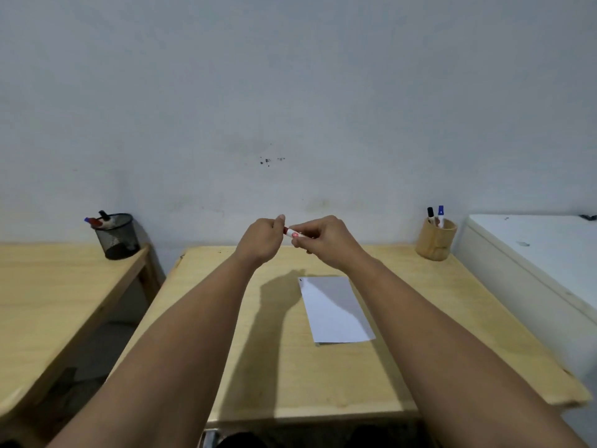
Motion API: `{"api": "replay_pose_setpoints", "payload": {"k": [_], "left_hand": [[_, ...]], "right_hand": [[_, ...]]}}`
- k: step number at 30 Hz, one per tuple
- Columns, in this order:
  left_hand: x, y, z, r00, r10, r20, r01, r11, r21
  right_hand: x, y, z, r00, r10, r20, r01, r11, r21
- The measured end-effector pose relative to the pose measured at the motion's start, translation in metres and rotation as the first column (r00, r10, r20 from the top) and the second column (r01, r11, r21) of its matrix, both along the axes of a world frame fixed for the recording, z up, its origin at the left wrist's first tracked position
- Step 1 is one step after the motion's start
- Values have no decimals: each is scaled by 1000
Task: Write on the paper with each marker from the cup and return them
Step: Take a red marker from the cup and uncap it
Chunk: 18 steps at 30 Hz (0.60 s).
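Note:
Both my hands are raised above the far middle of the wooden table (245, 367), holding one red marker (293, 234) between them. My right hand (323, 240) grips the marker's white barrel. My left hand (263, 239) pinches its red cap end. A white sheet of paper (336, 310) lies flat on the table below my right forearm, with a small dark mark at its far left corner. A tan cup (436, 242) stands at the table's far right corner with a black marker (430, 213) and a blue marker (440, 213) upright in it.
A second wooden table (48, 302) stands to the left, with a black mesh cup (118, 237) holding several markers at its far corner. A gap separates the two tables. A white cabinet (533, 253) stands to the right. A pale wall is behind.

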<state>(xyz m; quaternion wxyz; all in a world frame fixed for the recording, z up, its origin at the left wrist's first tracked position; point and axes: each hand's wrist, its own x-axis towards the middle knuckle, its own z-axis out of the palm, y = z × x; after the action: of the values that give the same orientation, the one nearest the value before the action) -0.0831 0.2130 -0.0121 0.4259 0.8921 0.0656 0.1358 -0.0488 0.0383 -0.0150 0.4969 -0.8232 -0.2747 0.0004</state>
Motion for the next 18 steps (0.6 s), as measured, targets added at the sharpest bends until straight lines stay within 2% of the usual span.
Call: {"api": "replay_pose_setpoints", "payload": {"k": [3,5,6,8,10,12,14,16,18], "left_hand": [[11,12,-14,990,143,-11,-143,989,-19],[15,29,-28,975,220,-31,-214,968,130],[16,37,-36,974,223,-40,-204,941,268],[19,46,-54,981,172,-88,-100,843,528],[23,45,-72,977,116,-180,32,751,659],[25,37,-89,967,88,-238,110,699,707],[25,31,-103,971,66,-229,126,674,728],[24,29,-112,978,51,-202,116,671,733],[24,29,-114,982,49,-184,101,684,723]], "right_hand": [[11,0,-15,989,-63,132,80,989,-127],[24,-12,-28,980,-141,137,160,978,-137],[30,-18,-33,979,-185,85,192,978,-85],[40,-27,-41,961,-243,-134,259,959,113],[46,-31,-46,892,-177,-416,334,878,344],[51,-34,-51,810,-70,-582,408,780,474],[54,-38,-55,738,3,-675,476,707,524],[55,-41,-55,674,103,-732,547,597,587],[55,-45,-56,659,163,-734,577,516,633]]}}
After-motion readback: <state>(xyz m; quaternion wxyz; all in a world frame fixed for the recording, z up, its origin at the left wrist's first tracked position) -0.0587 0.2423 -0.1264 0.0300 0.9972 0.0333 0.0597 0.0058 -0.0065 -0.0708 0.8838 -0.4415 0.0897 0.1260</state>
